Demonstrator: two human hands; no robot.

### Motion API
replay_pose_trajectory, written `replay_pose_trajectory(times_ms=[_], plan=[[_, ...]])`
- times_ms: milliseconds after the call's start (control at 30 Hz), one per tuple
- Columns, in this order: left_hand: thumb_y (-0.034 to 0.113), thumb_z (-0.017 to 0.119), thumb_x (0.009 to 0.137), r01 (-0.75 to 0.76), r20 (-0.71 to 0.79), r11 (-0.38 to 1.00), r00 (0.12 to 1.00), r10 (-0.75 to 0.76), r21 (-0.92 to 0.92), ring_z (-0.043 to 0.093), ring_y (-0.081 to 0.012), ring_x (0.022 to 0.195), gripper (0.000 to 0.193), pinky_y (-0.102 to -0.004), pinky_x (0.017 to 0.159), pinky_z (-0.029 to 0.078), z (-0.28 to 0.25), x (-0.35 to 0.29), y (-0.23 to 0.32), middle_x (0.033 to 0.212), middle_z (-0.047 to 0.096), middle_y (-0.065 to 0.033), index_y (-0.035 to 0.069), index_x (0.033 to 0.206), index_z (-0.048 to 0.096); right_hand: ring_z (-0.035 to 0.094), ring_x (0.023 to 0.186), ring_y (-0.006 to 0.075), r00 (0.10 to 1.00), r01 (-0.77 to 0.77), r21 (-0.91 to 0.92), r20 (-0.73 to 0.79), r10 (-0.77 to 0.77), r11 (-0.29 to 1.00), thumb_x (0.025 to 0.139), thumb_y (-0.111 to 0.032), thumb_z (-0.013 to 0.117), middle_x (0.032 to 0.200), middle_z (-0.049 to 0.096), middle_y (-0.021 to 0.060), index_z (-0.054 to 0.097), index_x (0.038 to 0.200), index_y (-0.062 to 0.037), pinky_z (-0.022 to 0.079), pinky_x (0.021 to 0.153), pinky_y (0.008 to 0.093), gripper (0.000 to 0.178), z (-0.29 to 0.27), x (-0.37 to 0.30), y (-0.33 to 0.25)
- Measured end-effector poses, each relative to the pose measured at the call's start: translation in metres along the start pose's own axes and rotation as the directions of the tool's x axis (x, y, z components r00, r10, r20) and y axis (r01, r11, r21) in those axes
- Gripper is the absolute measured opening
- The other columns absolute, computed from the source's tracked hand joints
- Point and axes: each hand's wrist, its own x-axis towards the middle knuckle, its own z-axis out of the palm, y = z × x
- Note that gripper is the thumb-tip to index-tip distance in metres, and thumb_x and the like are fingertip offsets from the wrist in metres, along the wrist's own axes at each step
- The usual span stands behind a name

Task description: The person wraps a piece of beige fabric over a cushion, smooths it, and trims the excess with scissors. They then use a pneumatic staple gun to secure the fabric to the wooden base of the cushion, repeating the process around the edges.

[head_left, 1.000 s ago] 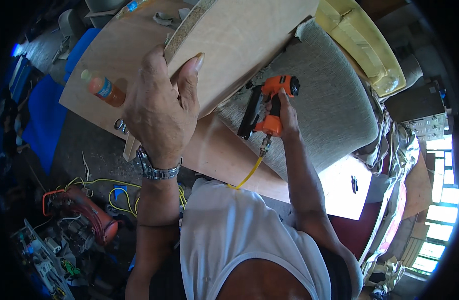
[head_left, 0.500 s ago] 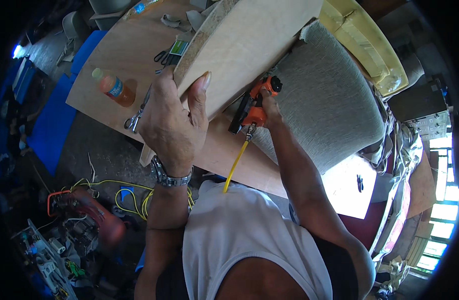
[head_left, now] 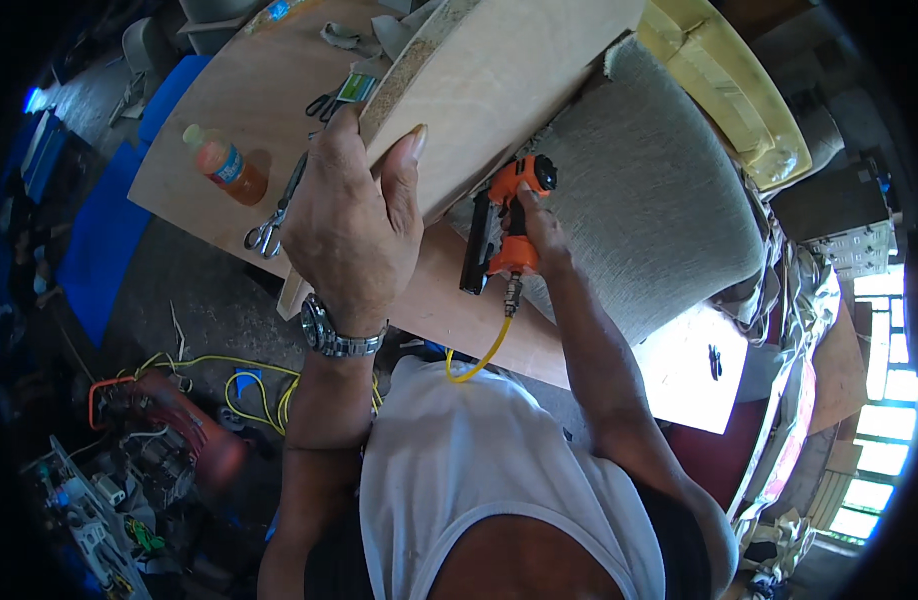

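Observation:
My left hand (head_left: 351, 215) grips the near end of a pale wooden panel (head_left: 519, 90), thumb on its broad face and fingers round the edge. A watch (head_left: 339, 330) is on that wrist. In my right hand (head_left: 545, 228) is an orange and black air stapler (head_left: 509, 225), held by its handle, with a yellow hose (head_left: 487, 362) joined at the bottom. The tool is beside the grey fabric-covered cushion piece (head_left: 659, 190), which lies against the panel. Its nose is partly turned from view, so contact with the panel cannot be made out.
On the wooden table (head_left: 204, 130) stand a bottle of orange drink (head_left: 229, 172), scissors (head_left: 267, 235) and a small green box (head_left: 357, 88). Yellow foam (head_left: 739, 90) lies beyond the cushion. A red compressor-like machine (head_left: 194, 425) and coiled yellow hose (head_left: 264, 405) are on the floor at left.
My right hand has tilted the stapler more upright and brought its lower end slightly nearer to me. The hose now bends more. My left hand keeps its hold on the panel, shifting slightly.

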Motion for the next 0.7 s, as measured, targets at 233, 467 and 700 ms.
replay_pose_trajectory(times_ms=[233, 467, 700], plan=[[0.036, 0.071, 0.096, 0.037, 0.045, 0.998, 0.998, -0.039, 0.047, 0.071, -0.0303, 0.075, 0.044, -0.0399, 0.06, 0.054, -0.005, -0.004, -0.01, 0.092, 0.069, -0.0128, 0.002, 0.121, 0.059, 0.06, 0.06, 0.0189, 0.997, -0.06, -0.018, -0.042, 0.059, 0.998, 0.097, -0.058, 0.059, 0.075, 0.059, 0.0057, 0.059, 0.098, -0.0051, 0.055, 0.057, 0.0385, 0.053, 0.015, 0.005, 0.006], [0.036, 0.071, 0.096, -0.022, -0.003, 0.999, 1.0, 0.022, 0.024, 0.072, -0.0311, 0.076, 0.044, -0.04, 0.062, 0.054, -0.004, 0.001, -0.005, 0.094, 0.07, -0.0143, 0.002, 0.121, 0.059, 0.065, 0.066, 0.0192, 0.987, 0.141, -0.301, 0.122, -0.108, 0.943, 0.096, -0.061, 0.058, 0.079, 0.063, 0.0087, 0.064, 0.106, -0.0028, 0.057, 0.061, 0.0368, 0.059, -0.009, -0.003, 0.017], [0.034, 0.071, 0.096, 0.01, 0.02, 0.999, 1.0, -0.01, 0.045, 0.071, -0.035, 0.084, 0.044, -0.0425, 0.067, 0.054, -0.002, -0.002, -0.003, 0.096, 0.07, -0.0172, 0.0, 0.122, 0.059, 0.068, 0.069, 0.019, 0.987, 0.13, -0.419, 0.141, -0.077, 0.899, 0.093, -0.067, 0.058, 0.078, 0.066, 0.0096, 0.067, 0.103, -0.0009, 0.057, 0.066, 0.036, 0.067, -0.011, -0.001, 0.016]])
